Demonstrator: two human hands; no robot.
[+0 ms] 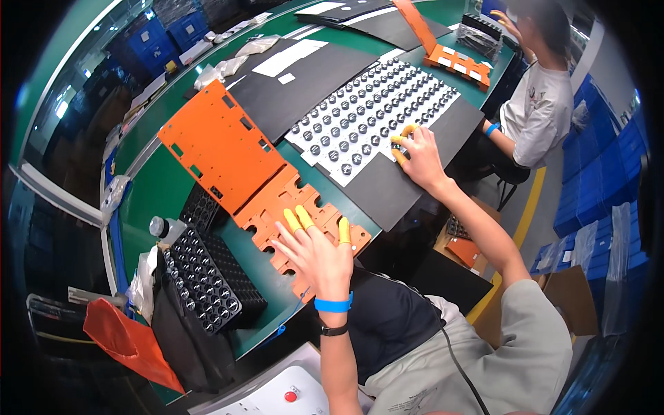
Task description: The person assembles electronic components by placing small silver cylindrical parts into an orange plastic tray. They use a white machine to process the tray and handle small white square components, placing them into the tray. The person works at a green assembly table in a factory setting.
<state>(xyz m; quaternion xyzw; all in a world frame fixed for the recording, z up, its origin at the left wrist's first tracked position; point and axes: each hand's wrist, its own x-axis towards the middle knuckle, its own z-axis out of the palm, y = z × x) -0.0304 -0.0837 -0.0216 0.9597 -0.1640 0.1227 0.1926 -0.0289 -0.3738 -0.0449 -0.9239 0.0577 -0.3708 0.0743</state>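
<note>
Centrally, a hinged orange fixture [242, 166] with notched cut-outs was laid open on the green table [155, 190]. The left hand [315, 252] was rested on it, fingers spread; the right hand [418, 155] was curled over a white parts tray [373, 111].

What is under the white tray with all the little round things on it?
The white tray lies on a black mat on the green table. The right hand rests at the tray's edge. Anything between tray and mat is covered.
</note>
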